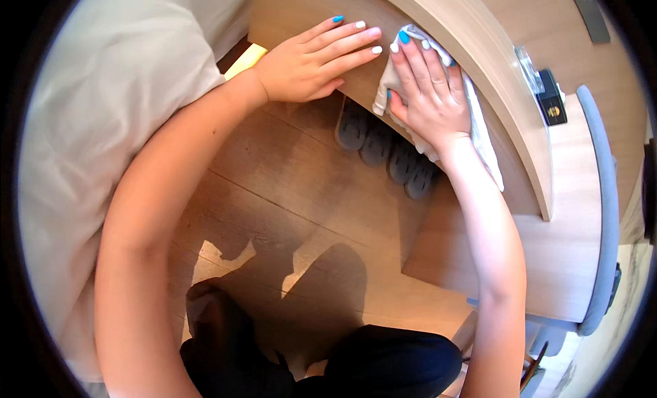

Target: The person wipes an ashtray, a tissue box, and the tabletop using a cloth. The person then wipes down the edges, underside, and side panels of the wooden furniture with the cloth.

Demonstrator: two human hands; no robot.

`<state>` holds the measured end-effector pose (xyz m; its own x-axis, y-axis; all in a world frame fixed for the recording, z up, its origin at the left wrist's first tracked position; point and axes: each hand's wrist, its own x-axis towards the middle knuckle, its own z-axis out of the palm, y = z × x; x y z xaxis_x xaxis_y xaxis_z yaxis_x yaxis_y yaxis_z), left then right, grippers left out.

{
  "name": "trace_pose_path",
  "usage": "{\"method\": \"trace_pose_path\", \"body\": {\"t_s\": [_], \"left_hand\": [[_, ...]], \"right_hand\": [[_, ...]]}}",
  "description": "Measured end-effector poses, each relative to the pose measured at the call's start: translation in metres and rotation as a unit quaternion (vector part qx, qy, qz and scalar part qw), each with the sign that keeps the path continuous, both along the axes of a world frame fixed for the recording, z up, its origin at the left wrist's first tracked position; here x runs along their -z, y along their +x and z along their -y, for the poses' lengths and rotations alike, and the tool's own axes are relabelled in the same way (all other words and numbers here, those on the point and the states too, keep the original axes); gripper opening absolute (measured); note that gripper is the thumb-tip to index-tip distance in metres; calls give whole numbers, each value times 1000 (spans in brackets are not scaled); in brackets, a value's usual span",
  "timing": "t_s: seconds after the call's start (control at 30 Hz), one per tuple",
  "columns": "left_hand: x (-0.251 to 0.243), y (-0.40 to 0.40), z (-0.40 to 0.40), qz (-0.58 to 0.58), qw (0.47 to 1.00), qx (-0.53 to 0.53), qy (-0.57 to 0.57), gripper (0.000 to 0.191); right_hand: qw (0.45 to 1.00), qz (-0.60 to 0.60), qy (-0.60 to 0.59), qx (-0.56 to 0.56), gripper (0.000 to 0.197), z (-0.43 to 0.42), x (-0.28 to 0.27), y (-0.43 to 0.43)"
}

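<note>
My right hand [431, 95] lies spread on a white cloth [477, 126], pressing it against the lower wooden shelf [297, 13] of a bedside unit. A fold of the cloth rises around the fingertips. To its left, my left hand [318, 62] is held palm down over the same shelf, fingers extended and holding nothing; whether it touches the wood I cannot tell. Both hands have blue and white painted nails. Several grey slippers [374, 146] stand in the dark gap beneath the shelf.
Pale bedding [123, 110] fills the left side. Above the shelf runs a wooden top edge [493, 54], with a small black box [553, 97] beyond it. A grey-padded edge [600, 203] curves at the right. Sunlight and shadows fall on the wooden floor [287, 192] near my knees.
</note>
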<state>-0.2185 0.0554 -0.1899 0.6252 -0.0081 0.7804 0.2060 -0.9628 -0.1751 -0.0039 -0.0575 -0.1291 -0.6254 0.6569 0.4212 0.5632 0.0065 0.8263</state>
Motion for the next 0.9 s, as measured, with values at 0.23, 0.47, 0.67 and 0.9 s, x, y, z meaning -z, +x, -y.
{"method": "trace_pose_path", "body": {"t_s": [0.23,0.47,0.67,0.9], "left_hand": [[35,-2,-3,108,988,-78,-72,78],[60,4,7,148,971,-135,-126,78],[45,11,17,129,965,-171,-152,76],[37,12,25,122,964,-195,-136,74]], "right_hand": [[998,-9,-58,-37,64,-43,-1,-51],[992,-5,-119,-50,57,-55,-11,-76],[984,-31,-115,-135,60,-48,-11,-46],[996,46,-75,12,64,30,-8,34]]}}
